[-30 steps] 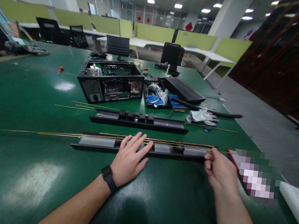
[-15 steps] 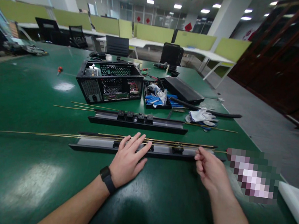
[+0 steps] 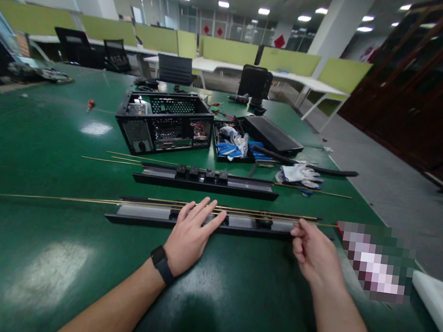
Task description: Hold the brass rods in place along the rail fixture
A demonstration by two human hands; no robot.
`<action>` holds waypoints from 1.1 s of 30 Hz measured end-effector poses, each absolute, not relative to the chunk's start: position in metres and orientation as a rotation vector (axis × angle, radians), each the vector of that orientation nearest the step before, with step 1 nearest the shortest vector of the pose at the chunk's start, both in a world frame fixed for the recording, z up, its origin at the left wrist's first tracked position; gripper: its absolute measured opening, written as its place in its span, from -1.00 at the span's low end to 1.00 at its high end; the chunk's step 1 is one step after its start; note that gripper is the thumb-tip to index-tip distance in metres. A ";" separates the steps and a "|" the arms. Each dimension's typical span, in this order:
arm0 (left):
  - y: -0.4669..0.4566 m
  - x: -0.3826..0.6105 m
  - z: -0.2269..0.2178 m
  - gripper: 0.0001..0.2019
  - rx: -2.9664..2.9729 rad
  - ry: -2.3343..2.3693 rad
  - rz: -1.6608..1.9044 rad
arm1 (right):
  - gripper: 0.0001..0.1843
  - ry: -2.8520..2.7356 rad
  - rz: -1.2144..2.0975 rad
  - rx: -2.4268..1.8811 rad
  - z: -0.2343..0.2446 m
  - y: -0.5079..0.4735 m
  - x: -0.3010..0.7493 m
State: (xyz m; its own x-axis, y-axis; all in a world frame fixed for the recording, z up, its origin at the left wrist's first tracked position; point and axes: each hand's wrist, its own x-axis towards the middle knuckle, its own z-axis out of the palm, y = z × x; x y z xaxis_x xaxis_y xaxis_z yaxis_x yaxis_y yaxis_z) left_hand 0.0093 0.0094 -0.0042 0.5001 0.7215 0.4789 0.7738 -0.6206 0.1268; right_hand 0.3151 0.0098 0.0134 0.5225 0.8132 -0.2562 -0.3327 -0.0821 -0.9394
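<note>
A long black rail with a pale inner face lies crosswise in front of me. Thin brass-coloured rods run along it and stick out far past its left end. My left hand, wearing a black watch, lies with fingers spread over the rods and the middle of the rail, hiding part of the black blocks there. Another black block shows in the rail between my hands. Near the right end, my right hand pinches a rod between thumb and bent fingers.
Behind lies a second rail with several black blocks and thin rods. Farther back are an open computer case, a black tray of gloves, more gloves and a black tube. A white slab lies right.
My right hand has shifted slightly right, and one rod's left end has slid a little right with it. My left hand stays spread on the rods. The view has moved slightly.
</note>
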 end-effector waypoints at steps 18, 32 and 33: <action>0.015 0.010 -0.004 -0.38 -2.625 -1.310 -0.784 | -0.60 -0.497 0.992 -1.299 0.010 0.011 0.320; 0.014 0.012 -0.003 -0.40 -2.614 -1.342 -0.795 | -0.52 -0.550 1.046 -1.294 0.006 0.011 0.316; 0.014 0.012 -0.003 -0.40 -2.615 -1.341 -0.796 | -0.51 -0.559 1.059 -1.292 0.007 0.010 0.313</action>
State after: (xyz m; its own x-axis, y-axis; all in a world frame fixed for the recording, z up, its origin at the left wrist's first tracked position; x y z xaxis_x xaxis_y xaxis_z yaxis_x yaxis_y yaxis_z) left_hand 0.0121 0.0138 -0.0028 0.4764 0.7295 0.4908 0.7802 -0.6081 0.1466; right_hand 0.3129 0.0102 0.0066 0.4504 0.8670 -0.2134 -0.3134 -0.0703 -0.9470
